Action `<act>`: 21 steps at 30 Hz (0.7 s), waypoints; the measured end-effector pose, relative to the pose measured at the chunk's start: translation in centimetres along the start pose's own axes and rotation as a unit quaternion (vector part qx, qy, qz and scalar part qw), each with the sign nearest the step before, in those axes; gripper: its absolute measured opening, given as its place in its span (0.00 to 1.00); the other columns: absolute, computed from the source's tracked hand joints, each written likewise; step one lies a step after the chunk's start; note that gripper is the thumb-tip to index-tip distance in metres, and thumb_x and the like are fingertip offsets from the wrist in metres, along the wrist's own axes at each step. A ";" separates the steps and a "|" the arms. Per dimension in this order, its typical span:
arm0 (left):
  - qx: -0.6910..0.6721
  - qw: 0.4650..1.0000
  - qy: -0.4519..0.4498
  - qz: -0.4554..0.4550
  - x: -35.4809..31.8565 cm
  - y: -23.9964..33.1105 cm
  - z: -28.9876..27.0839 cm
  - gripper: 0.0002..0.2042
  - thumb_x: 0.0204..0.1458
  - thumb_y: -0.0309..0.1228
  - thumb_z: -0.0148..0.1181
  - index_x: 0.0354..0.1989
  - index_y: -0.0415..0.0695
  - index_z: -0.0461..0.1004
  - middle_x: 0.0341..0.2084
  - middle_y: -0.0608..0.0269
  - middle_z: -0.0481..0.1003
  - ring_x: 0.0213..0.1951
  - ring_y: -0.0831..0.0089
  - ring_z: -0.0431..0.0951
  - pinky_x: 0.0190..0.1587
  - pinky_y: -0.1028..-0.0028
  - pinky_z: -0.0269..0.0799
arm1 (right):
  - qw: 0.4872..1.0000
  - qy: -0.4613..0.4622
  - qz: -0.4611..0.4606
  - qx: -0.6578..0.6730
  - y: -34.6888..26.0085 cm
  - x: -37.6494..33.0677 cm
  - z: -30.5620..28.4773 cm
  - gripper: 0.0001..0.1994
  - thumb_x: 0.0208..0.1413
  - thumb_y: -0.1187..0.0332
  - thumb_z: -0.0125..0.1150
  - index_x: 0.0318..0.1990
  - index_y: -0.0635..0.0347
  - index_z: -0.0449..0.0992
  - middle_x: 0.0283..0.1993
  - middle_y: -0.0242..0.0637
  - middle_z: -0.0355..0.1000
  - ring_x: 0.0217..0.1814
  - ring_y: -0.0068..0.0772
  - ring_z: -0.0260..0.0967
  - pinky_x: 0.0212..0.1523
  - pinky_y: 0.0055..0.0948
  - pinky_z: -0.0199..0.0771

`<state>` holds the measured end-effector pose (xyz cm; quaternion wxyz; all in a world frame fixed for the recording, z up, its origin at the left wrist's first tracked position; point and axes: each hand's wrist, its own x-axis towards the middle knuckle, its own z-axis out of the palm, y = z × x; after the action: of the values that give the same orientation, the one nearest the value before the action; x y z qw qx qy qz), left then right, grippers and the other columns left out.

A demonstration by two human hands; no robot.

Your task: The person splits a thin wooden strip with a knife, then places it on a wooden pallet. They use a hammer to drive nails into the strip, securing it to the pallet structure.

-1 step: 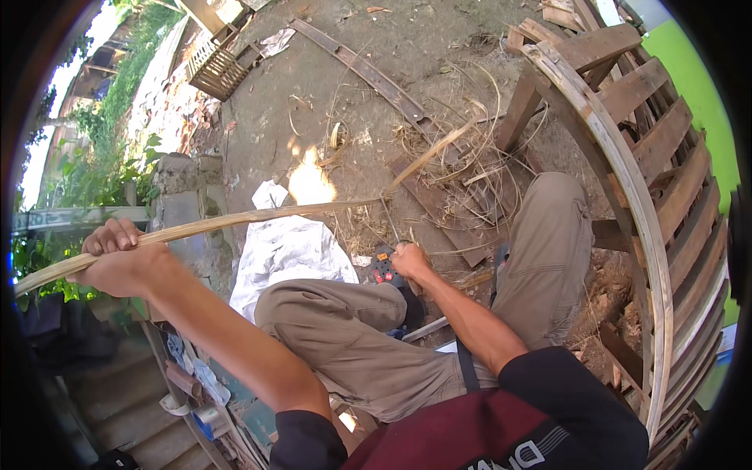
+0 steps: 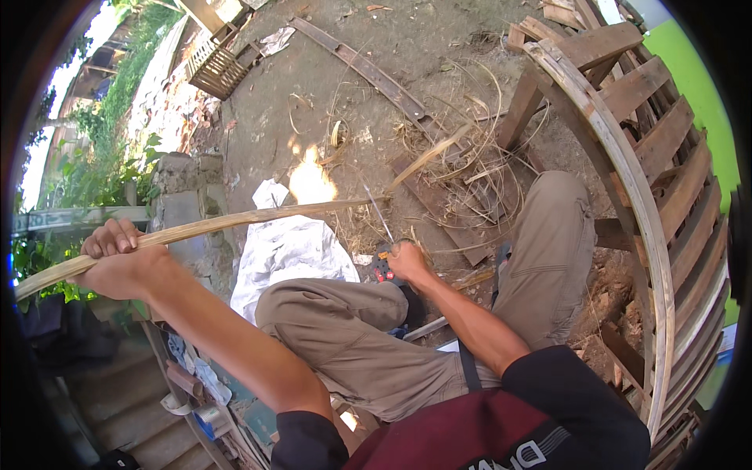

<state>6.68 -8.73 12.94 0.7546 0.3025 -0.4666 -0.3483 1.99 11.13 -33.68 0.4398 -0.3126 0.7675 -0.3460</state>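
Note:
My left hand [image 2: 116, 249] is closed round a long, pale strip of split bamboo [image 2: 258, 214] near its left end. From there the strip runs rightward across the view, bends past the middle and rises to an end among loose shavings. Low in the middle, my right hand [image 2: 408, 260] grips a knife [image 2: 380, 215]; its handle is mostly hidden in the fist. The thin blade points up and leftward and crosses the strip near the bend. Whether it touches the strip there I cannot tell.
Curled shavings [image 2: 489, 184] lie over dark planks and a long metal bar [image 2: 368, 70] on the dirt. A white cloth [image 2: 290, 249] is beside my left knee. Wooden slatted framework [image 2: 658, 157] curves along the right. A slatted crate [image 2: 215, 70] stands far left, beyond concrete blocks [image 2: 180, 192].
The knife blade has swung leftward and now shows more of its length, its tip above the strip. My right hand has turned slightly; my left hand and the strip have hardly moved.

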 end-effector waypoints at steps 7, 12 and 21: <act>-0.078 0.990 -0.116 -0.031 1.4 0.3 -3.0 0.19 0.62 0.39 0.39 0.16 0.52 0.51 0.09 0.71 0.50 0.10 0.80 0.49 0.11 0.79 0.44 | 0.967 0.059 -0.197 0.151 -8.9 -2.2 -1.3 0.12 0.54 0.65 0.66 0.34 0.63 0.72 0.24 0.54 0.77 0.30 0.59 0.78 0.33 0.43 0.79; -0.051 0.996 -0.070 -0.029 3.6 -1.5 -5.7 0.20 0.63 0.39 0.38 0.16 0.53 0.51 0.10 0.71 0.50 0.10 0.80 0.48 0.11 0.80 0.45 | 0.978 0.080 -0.149 0.119 -7.5 -4.0 0.4 0.10 0.52 0.68 0.65 0.35 0.63 0.73 0.25 0.55 0.77 0.30 0.59 0.78 0.34 0.45 0.78; -0.038 0.998 -0.040 0.016 -0.9 0.7 -3.9 0.19 0.64 0.40 0.37 0.17 0.52 0.52 0.10 0.72 0.50 0.10 0.80 0.48 0.11 0.80 0.44 | 0.985 0.032 -0.112 0.125 -9.7 -2.5 -3.7 0.08 0.54 0.69 0.62 0.36 0.67 0.75 0.24 0.55 0.76 0.30 0.59 0.78 0.32 0.47 0.76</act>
<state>10.12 -7.02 11.57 0.7516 0.2516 -0.4880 -0.3655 1.41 8.59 -23.36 0.4089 -0.3285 0.6919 -0.4961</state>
